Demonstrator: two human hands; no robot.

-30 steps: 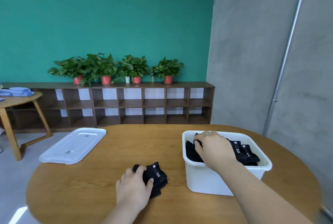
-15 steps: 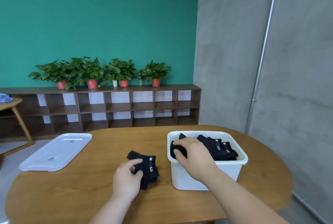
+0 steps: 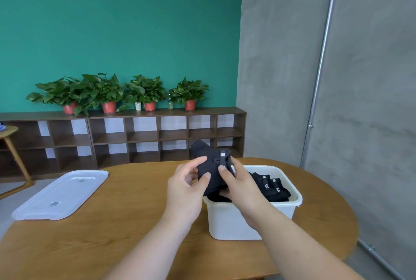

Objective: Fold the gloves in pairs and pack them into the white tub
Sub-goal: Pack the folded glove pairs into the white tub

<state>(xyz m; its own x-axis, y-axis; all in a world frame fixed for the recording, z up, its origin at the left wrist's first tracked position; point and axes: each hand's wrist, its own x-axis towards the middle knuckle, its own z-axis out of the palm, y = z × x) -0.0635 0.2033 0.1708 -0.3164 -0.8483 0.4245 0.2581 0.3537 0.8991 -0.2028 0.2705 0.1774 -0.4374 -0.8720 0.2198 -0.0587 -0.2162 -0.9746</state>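
A folded pair of black gloves is held up in the air just above the left rim of the white tub. My left hand pinches the bundle from the left with thumb and fingers. My right hand grips it from the right, thumb on its front near a small grey tag. Inside the tub lie more folded black gloves with white lettering on their cuffs, packed toward the right side. The tub's left part is partly hidden behind my hands.
The tub stands on an oval wooden table. Its white lid lies flat at the table's left end. Behind the table are a low wooden shelf with potted plants and a grey concrete wall with a metal pipe.
My left hand lifted the folded gloves off the table and carried them right, above the tub. My right hand came out of the tub and took hold of the bundle too.
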